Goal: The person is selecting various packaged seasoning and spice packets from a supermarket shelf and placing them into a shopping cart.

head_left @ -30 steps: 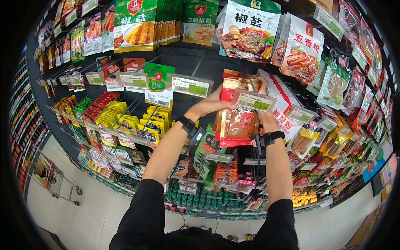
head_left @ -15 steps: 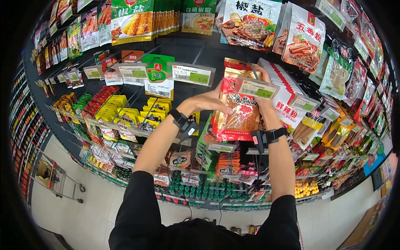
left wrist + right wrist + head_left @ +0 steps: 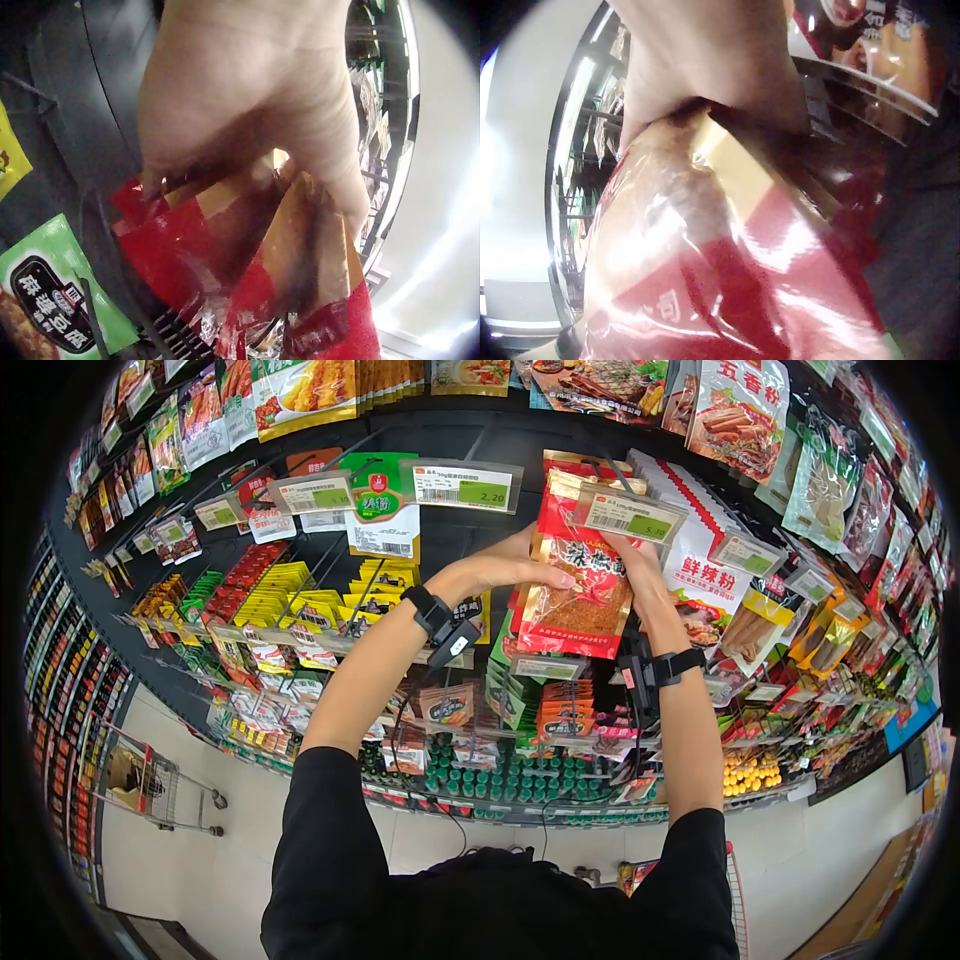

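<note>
A bunch of red and gold packets of chili powder (image 3: 575, 605) hangs on a shelf hook, the front one tilted with its bottom to the left. My left hand (image 3: 515, 565) grips the bunch from the left, its thumb across the front packet. On the right side, my right hand (image 3: 643, 570) holds the same packets, its fingertips hidden. Several packets (image 3: 176, 247) fan apart under the left hand in the left wrist view. In the right wrist view, the right hand (image 3: 712, 67) spans the packets' edges above the shiny front packet (image 3: 667, 247).
A price tag (image 3: 632, 515) hangs in front of the packets' upper part. White packets (image 3: 705, 565) crowd close on the right. To the left are another price tag (image 3: 465, 487) and a green packet (image 3: 380, 500). A shopping cart (image 3: 160, 780) stands on the floor at far left.
The head view has shifted, so the shelf sits higher in it. Both hands have slid lower on the packets relative to the price tag. The front packet now leans more to the left.
</note>
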Demonstrator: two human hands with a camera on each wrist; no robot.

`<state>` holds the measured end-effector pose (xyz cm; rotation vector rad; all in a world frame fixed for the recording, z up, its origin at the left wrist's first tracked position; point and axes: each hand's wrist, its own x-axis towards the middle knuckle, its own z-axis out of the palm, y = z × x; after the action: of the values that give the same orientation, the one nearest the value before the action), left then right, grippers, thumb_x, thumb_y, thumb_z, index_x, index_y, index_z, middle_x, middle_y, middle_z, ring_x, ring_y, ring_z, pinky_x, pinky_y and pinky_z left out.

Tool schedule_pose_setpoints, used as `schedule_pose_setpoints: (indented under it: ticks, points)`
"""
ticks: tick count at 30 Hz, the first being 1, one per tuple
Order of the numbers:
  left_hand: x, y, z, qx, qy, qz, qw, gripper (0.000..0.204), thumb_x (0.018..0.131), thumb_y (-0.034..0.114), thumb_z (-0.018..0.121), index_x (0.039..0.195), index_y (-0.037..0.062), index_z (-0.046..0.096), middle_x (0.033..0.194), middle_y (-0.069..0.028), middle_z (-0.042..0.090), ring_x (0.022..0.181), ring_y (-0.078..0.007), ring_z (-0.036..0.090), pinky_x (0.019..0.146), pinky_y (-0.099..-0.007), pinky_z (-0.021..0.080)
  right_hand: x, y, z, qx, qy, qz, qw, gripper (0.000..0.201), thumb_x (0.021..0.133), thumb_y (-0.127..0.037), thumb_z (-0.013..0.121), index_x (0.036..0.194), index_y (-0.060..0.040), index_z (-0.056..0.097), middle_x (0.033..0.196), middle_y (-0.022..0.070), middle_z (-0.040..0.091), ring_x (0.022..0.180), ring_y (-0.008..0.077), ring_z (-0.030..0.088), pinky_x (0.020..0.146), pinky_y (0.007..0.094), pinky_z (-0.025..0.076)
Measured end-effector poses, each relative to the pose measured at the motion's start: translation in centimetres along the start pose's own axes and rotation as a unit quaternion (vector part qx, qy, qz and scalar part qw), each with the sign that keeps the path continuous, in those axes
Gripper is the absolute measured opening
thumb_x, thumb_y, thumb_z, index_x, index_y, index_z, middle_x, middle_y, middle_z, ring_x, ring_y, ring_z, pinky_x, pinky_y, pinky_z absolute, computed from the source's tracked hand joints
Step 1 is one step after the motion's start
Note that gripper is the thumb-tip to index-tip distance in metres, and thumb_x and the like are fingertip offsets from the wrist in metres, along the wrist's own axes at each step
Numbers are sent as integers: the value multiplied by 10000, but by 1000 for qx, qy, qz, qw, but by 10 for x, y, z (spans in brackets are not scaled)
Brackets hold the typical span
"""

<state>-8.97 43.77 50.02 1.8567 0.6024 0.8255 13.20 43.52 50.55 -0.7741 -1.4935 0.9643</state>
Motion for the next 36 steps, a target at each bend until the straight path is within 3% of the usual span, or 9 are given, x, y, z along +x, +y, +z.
schedule_pose_setpoints:
  ticks: [5,6,10,12,15,19,23,27,36]
  points:
    - [0,-6,4,-35,1,23,999,845,741,199,765,1419,6,299,1362,-123,467,1253,-200,447,1062,-336,351,-24,-6,5,-8,-18,-11,1000,849,806,-324,736,1414,0,240,1315,156,484,1177,217,496,1009,325,382]
    - [1,-6,5,-36,2,31,999,839,739,211,762,1414,6,308,1357,-123,472,1250,-200,449,1059,-337,355,-27,-6,4,-31,-22,-19,999,969,770,-361,767,1442,-9,163,1340,170,453,1224,242,459,1031,353,370]
    - [-3,-3,6,-39,-6,44,998,827,737,261,754,1401,5,332,1341,-124,487,1239,-201,460,1053,-339,364,-36,0,1,-35,-50,-72,996,919,758,-160,781,1413,-16,153,1264,137,511,1154,215,520,994,357,424]
    - [-10,7,11,-40,0,40,998,826,740,299,749,1395,5,340,1326,-129,499,1233,-208,468,1054,-344,365,-38,-1,4,-31,-43,-78,996,914,758,-157,781,1412,-15,158,1259,141,516,1146,216,527,984,355,433]
    - [-9,10,9,-78,-25,16,997,901,761,267,741,1446,28,206,1402,-141,414,1287,-221,418,1090,-360,325,-41,-10,10,-19,-25,-70,997,886,773,-185,767,1412,-18,176,1256,155,518,1132,220,539,964,350,446]
    - [-17,21,23,-100,14,14,995,831,777,315,716,1422,26,279,1354,-142,457,1248,-233,461,1063,-364,372,-42,-14,14,-13,-2,-75,997,853,801,-232,734,1423,-31,185,1275,170,497,1124,227,539,946,344,453]
    - [-23,29,33,-142,10,3,990,811,804,320,695,1427,32,263,1350,-143,458,1235,-239,479,1051,-374,391,-46,-23,15,25,6,-73,997,859,775,-154,762,1385,-17,173,1243,165,511,1124,233,544,949,347,465]
    - [-25,29,31,-185,-34,-6,982,749,843,246,667,1423,54,233,1321,-115,465,1209,-207,499,1022,-370,428,-51,-32,19,37,-2,-65,997,865,781,-165,755,1397,-29,164,1256,166,490,1125,233,539,946,356,466]
    - [-43,51,42,-187,-39,-29,981,684,872,272,626,1407,40,269,1325,-108,472,1204,-190,509,1019,-348,425,-71,-50,31,86,14,-37,996,892,773,-195,748,1414,-26,151,1259,174,479,1136,243,526,955,358,456]
